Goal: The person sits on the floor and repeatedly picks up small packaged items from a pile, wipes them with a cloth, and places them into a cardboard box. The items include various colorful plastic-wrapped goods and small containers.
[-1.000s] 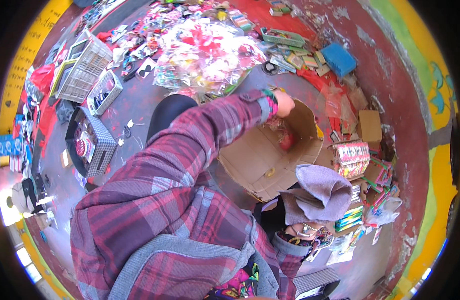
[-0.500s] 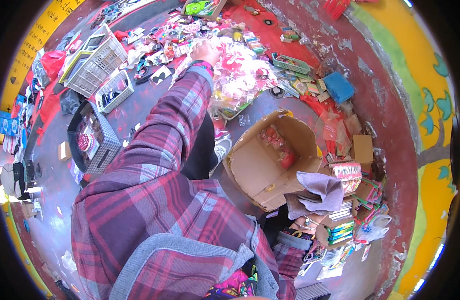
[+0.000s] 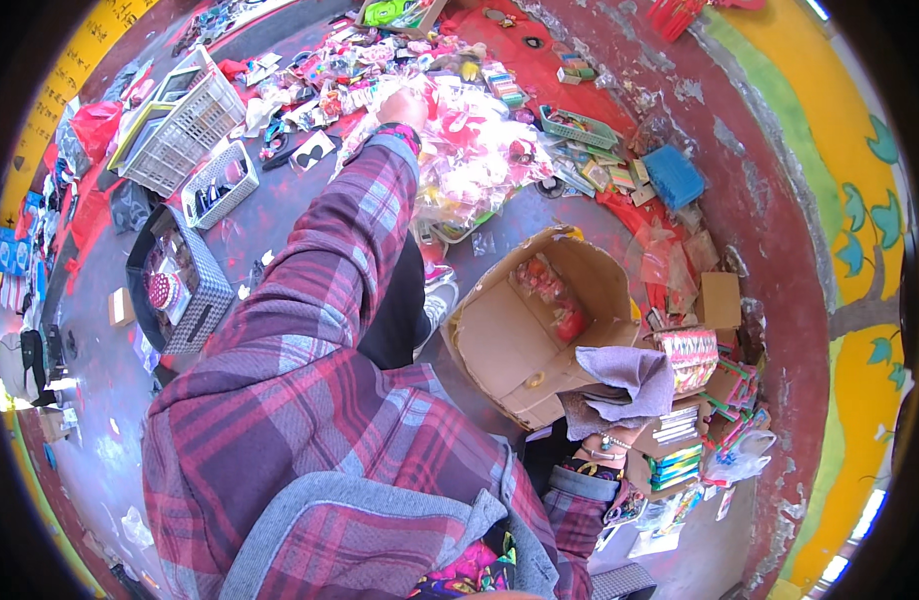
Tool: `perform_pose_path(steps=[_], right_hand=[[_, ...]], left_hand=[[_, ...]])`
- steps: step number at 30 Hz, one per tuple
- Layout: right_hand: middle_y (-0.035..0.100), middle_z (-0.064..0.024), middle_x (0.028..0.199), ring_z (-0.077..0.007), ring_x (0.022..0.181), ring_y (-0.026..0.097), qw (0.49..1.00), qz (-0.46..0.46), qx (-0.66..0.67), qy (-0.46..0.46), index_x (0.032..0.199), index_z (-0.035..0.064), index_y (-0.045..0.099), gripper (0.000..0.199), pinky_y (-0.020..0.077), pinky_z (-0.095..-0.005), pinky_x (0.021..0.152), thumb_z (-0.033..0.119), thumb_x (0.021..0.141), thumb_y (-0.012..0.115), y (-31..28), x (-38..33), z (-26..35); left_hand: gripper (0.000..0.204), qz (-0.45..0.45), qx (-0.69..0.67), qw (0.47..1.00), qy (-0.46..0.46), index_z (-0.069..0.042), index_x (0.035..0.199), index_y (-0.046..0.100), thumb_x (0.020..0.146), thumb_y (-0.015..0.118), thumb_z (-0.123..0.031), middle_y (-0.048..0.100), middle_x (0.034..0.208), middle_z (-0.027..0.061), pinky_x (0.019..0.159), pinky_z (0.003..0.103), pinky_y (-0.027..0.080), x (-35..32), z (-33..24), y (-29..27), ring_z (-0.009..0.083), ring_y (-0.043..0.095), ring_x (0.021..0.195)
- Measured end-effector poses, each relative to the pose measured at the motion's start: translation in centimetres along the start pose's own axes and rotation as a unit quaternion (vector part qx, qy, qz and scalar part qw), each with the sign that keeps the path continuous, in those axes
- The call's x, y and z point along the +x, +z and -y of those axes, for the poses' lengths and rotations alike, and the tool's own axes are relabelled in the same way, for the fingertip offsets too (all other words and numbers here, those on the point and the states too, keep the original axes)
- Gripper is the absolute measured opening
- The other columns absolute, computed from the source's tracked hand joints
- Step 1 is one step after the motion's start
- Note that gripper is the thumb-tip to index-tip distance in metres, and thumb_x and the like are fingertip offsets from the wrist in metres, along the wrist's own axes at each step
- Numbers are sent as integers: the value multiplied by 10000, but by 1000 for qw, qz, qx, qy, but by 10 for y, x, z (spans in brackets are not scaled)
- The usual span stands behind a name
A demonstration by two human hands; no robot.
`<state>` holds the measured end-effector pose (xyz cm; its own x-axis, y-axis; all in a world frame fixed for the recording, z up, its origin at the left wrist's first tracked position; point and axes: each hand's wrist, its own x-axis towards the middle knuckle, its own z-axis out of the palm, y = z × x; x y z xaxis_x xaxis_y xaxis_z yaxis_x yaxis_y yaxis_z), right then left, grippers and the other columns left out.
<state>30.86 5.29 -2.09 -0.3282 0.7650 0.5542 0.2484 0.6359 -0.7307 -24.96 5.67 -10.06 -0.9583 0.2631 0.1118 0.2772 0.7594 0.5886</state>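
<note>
My left hand reaches out to the far pile and rests among small items in clear plastic bags, pink, red and white. Glare and plastic hide its fingers. On the near right, my right hand holds a grey-purple cloth, which drapes over and covers its fingers. Bracelets circle that wrist. The cloth hangs at the near right rim of an open cardboard box. Inside the box, against its far wall, lie a few red and pink bagged items.
White plastic baskets and a grey woven bin stand on the left. A green tray and a blue plastic box lie at the far right. Small boxes and packs crowd the right, near the peeling wall.
My left hand has shifted slightly left over the bagged items. The cloth in my right hand has moved a little left and changed its folds.
</note>
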Motion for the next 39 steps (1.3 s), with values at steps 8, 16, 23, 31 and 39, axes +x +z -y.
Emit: perform_pose_path(steps=[8, 16, 23, 31, 39], right_hand=[[589, -74, 799, -259, 781, 596, 1000, -9, -15, 1, 926, 47, 576, 252, 471, -350, 688, 172, 710, 608, -4, 1, 6], [584, -67, 777, -258, 761, 593, 994, 31, -102, -14, 912, 49, 579, 219, 470, -350, 670, 192, 747, 582, -9, 6, 38], [540, -69, 917, -244, 884, 534, 940, 202, -276, -3, 1018, 55, 520, 283, 417, -339, 769, 226, 794, 544, 10, 38, 13], [587, -41, 1026, -158, 912, 565, 708, -83, 620, 329, 1134, 78, 497, 349, 466, -314, 815, 305, 876, 556, 3, 8, 3], [608, -39, 870, -124, 734, 586, 757, -184, 537, 323, 972, 47, 569, 234, 501, -252, 657, 265, 892, 539, -2, 6, -15]], left_hand=[[202, 183, -540, 821, 37, -22, 913, 605, 738, 626, -121, 630, 790, 99, 625, 313, 473, 19, -4, 17, 210, 611, 701], [126, 485, -640, 594, 39, -63, 944, 529, 820, 547, -57, 583, 841, 45, 681, 351, 521, -140, -117, -65, 155, 600, 779], [380, 662, -597, 454, 11, -28, 1238, 384, 871, 479, -52, 561, 1107, 98, 778, 416, 511, -301, -151, -82, 233, 599, 949], [278, 715, -470, 506, 109, 2, 1142, 520, 873, 523, -67, 566, 1080, 37, 831, 239, 459, -368, -151, -57, 98, 559, 940], [226, 744, -440, 498, 64, -13, 1069, 563, 857, 567, -91, 571, 1054, 14, 843, 235, 442, -386, -157, -62, 79, 540, 944]])
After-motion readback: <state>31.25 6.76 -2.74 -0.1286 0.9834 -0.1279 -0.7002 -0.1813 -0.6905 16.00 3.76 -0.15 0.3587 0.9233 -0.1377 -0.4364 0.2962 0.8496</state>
